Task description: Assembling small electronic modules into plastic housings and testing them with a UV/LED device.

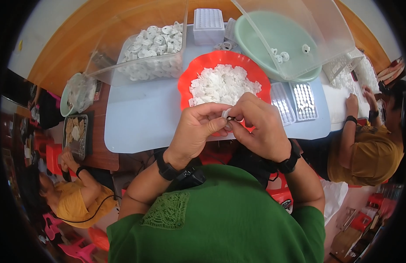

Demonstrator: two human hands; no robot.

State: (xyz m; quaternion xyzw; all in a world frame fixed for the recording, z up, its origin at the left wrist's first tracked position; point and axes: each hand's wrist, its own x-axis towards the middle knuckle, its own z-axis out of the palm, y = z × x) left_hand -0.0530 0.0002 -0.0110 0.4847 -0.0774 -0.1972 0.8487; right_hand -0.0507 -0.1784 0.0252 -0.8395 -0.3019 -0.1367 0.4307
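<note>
My left hand (195, 131) and my right hand (257, 125) meet over the near rim of a red bowl (190, 74) heaped with small white plastic pieces (222, 84). Together the fingertips pinch one small white round part (227, 115) with a dark ring on it. Both wrists carry black bands, and my green shirt fills the lower middle of the view.
The bowl stands on a pale blue mat (141, 116) on a wooden table. A clear tub of white round parts (152, 48), a white block tray (208, 24), a green basin (273, 37) under a clear bin, and clear grid trays (295, 101) surround it. People in yellow work left and right.
</note>
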